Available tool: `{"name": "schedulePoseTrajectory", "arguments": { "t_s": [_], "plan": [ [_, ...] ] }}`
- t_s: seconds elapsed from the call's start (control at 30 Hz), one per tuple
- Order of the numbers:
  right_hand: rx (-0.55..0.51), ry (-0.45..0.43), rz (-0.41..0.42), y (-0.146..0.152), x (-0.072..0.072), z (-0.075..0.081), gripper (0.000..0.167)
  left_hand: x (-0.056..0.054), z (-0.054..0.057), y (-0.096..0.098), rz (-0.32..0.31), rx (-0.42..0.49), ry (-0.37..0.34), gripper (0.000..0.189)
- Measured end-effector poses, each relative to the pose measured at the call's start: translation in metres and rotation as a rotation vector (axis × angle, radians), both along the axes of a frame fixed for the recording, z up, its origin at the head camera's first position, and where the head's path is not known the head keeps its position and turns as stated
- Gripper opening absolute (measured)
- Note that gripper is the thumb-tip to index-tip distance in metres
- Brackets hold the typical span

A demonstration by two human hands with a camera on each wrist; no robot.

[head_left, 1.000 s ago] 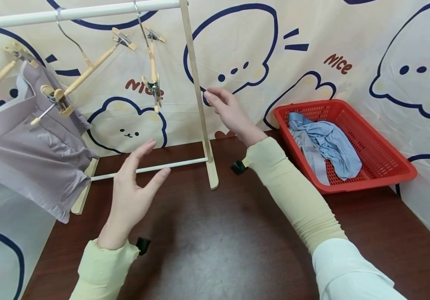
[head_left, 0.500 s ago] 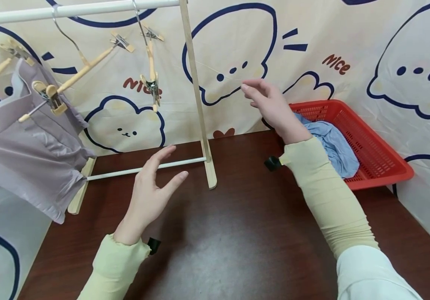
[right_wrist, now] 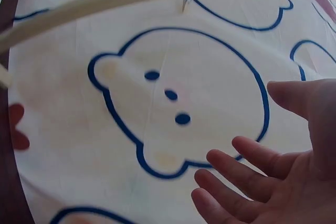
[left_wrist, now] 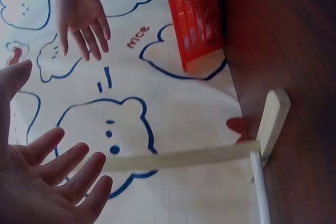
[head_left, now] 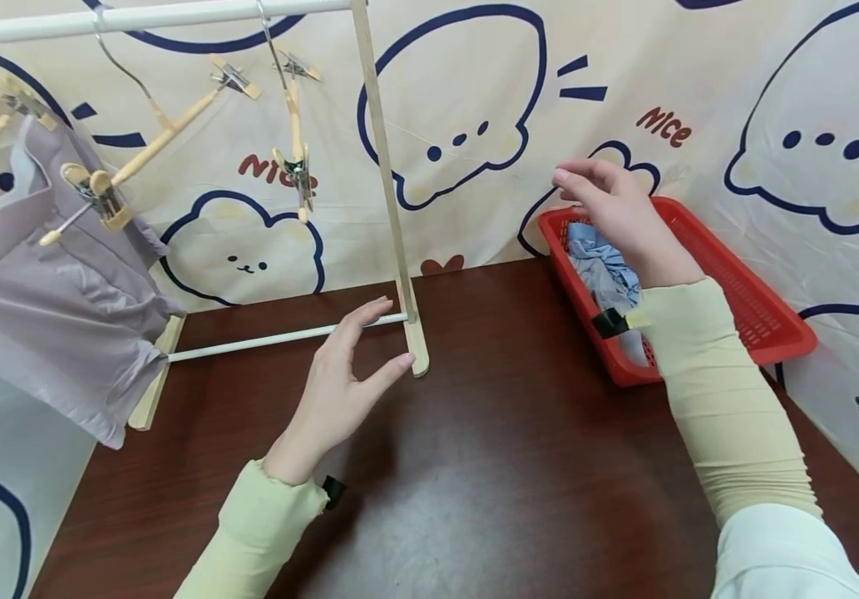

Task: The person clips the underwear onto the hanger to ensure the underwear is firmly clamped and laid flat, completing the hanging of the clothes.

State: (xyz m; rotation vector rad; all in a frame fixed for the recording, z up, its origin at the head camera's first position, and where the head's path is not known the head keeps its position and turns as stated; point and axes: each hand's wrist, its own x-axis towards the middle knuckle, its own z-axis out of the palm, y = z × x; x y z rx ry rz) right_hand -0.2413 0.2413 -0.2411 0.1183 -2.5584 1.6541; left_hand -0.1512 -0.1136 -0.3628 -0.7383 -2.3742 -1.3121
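Observation:
In the head view my right hand hovers over the near left part of a red plastic basket, fingers spread and holding nothing. Inside the basket lies crumpled light blue cloth, partly hidden behind that hand and forearm. My left hand is held above the brown table, thumb apart from the fingers, with nothing in its grasp. It appears in front of the foot of the clothes rack. The left wrist view shows both the left hand and the right hand with empty palms.
Lilac shorts hang clipped at the left of the rack. Two bare wooden clip hangers hang from its white rail. A white lower bar runs near the table. Printed cloth walls stand behind.
My right hand has moved right, from beside the rack's post to over the basket. My left hand has also drifted right across the table. The shorts and hangers stay in place.

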Motion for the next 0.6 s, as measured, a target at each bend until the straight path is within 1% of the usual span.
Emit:
{"name": "schedulePoseTrajectory", "arguments": {
  "t_s": [0.2, 0.33, 0.47, 0.6],
  "plan": [
    [0.085, -0.011, -0.036, 0.025, -0.001, -0.008, 0.063, -0.001, -0.002, 0.022, -0.056, -0.010, -0.030, 0.066],
    [0.138, -0.052, -0.050, 0.040, -0.002, -0.013, 0.067, -0.001, -0.006, 0.039, -0.106, -0.031, -0.031, 0.066],
    [0.145, -0.104, -0.048, 0.052, -0.003, -0.020, 0.071, -0.001, -0.010, 0.056, -0.157, -0.061, -0.024, 0.067],
    [0.147, -0.162, -0.043, 0.066, -0.008, -0.029, 0.077, -0.002, -0.014, 0.077, -0.205, -0.093, -0.036, 0.068]
  ]
}}
